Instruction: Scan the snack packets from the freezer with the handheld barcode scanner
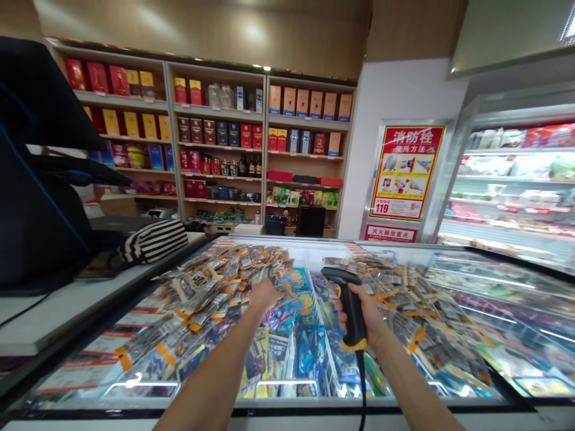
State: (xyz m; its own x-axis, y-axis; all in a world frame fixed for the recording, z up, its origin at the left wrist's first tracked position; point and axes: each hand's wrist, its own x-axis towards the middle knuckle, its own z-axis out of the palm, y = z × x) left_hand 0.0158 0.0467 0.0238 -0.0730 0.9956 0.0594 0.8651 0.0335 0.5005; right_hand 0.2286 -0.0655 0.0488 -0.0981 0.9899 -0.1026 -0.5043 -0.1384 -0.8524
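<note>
The right hand [366,314] is wrapped tight around the handle of a barcode scanner [348,302], all fingers curled about it. The scanner is black with an orange-yellow band at the foot of the grip, its flat head tipped forward over the freezer, and a dark cable [362,389] drops from the base toward the near edge. It is held upright above the freezer's middle, just right of the white divider [320,323].

The left hand [265,294] is stretched out low over the left compartment, fingers curled loosely; whether it has hold of a packet I cannot tell.

The chest freezer [287,407] lies open-topped under glass. Its left compartment is heaped with silver-and-orange wrapped packets [211,287], with blue and yellow ice-cream wrappers [291,335] toward the centre; the right compartment holds more of the same silver packets.

A striped bag [155,239] rests on the counter [67,305] to the left.
</note>
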